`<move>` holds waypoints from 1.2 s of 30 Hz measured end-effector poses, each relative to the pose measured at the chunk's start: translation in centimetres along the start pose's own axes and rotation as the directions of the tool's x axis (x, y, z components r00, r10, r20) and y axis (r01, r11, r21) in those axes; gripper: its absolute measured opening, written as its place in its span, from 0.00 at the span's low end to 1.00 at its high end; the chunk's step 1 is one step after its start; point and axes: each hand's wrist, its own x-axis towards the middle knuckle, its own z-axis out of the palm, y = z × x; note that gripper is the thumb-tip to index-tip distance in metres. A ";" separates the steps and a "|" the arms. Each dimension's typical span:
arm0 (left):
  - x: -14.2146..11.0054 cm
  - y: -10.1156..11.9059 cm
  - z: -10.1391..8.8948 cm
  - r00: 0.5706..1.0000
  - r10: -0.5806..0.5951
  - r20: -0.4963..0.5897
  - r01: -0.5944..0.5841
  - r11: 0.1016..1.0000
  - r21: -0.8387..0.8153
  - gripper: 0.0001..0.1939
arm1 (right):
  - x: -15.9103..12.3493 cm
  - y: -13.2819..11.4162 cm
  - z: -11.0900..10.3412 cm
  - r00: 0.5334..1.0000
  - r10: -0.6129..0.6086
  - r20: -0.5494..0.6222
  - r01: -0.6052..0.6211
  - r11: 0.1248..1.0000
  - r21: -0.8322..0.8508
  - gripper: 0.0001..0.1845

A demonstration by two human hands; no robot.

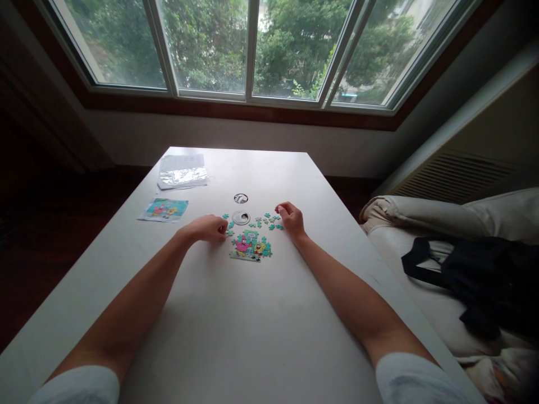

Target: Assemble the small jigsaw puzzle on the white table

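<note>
A partly joined cartoon jigsaw puzzle lies on the white table, with pink, yellow and green figures on it. My left hand is at its upper left, fingers curled in beside a few loose puzzle pieces. What those fingers hold, if anything, is hidden. To the right of more loose green pieces, my right hand rests with thumb and fingers drawn together. Anything between them is too small to make out. Two round items, a silvery disc and a smaller one, lie behind the puzzle.
A picture sheet with the same cartoon figures lies on the left of the white table. Behind it is a clear plastic bag with paper. A pale sofa with a dark cloth item stands along the right.
</note>
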 end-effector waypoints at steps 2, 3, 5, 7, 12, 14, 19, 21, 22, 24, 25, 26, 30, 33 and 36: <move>0.1 -0.3 -0.1 1.000 -0.009 -0.019 0.009 1.000 -0.013 0.08 | 0.1 0.3 0.0 1.000 0.015 0.004 -0.015 1.000 0.010 0.13; 0.1 -0.5 -0.1 0.999 -0.018 -0.028 0.018 1.000 -0.019 0.08 | 0.2 0.4 0.0 1.000 0.025 0.010 -0.025 1.000 0.017 0.13; 0.2 -0.7 -0.1 0.998 -0.040 -0.049 0.038 0.999 -0.028 0.08 | 0.3 0.6 0.1 0.999 0.044 0.020 -0.045 0.998 0.032 0.13; 0.2 -0.8 -0.1 0.996 -0.054 -0.065 0.052 0.998 -0.028 0.08 | 0.4 0.6 0.1 0.998 0.058 0.030 -0.059 0.996 0.059 0.13; 0.3 -1.1 0.0 0.990 -0.084 -0.111 0.086 0.996 0.009 0.08 | 0.4 0.0 0.0 0.985 0.096 0.141 -0.131 0.957 0.259 0.12; 0.5 -1.1 0.1 0.986 -0.095 -0.137 0.100 0.995 0.028 0.08 | 0.3 -0.2 0.0 0.973 0.115 0.201 -0.180 0.923 0.340 0.14; 1.1 0.0 1.0 0.959 -0.061 -0.278 0.075 0.996 0.041 0.10 | 0.3 -0.2 0.1 0.970 0.125 0.209 -0.200 0.898 0.391 0.16; 1.4 0.8 1.7 0.945 0.050 -0.324 -0.043 0.999 0.029 0.10 | 0.3 -0.2 -0.2 0.981 0.083 0.174 -0.126 0.960 0.250 0.14; 1.6 1.3 2.3 0.931 0.105 -0.350 -0.105 0.994 0.017 0.09 | 0.3 -0.3 -0.3 0.985 0.044 0.165 -0.066 0.989 0.133 0.13; 2.0 2.3 3.4 0.888 0.198 -0.416 -0.211 0.977 0.015 0.09 | 0.2 -0.4 -0.8 0.982 -0.052 0.181 0.076 0.988 -0.131 0.11; 2.1 2.8 4.0 0.863 0.234 -0.448 -0.251 0.968 0.021 0.08 | 0.2 -0.5 -1.0 0.974 -0.090 0.207 0.139 0.961 -0.239 0.10; 2.3 3.2 4.6 0.841 0.256 -0.476 -0.277 0.960 0.027 0.08 | 0.1 -0.6 -1.3 0.963 -0.117 0.244 0.193 0.928 -0.318 0.09; 2.4 4.2 5.9 0.816 0.299 -0.494 -0.329 0.944 0.027 0.09 | 0.1 -0.8 -2.2 0.878 -0.148 0.456 0.345 0.855 -0.388 0.07; 2.3 4.1 5.9 0.825 0.288 -0.487 -0.323 0.946 0.012 0.10 | 0.3 -1.0 -3.0 0.799 -0.141 0.584 0.382 0.869 -0.313 0.08; 2.3 3.8 5.8 0.818 0.279 -0.504 -0.327 0.945 -0.007 0.10 | 0.6 -1.2 -3.6 0.734 -0.125 0.668 0.376 0.893 -0.246 0.10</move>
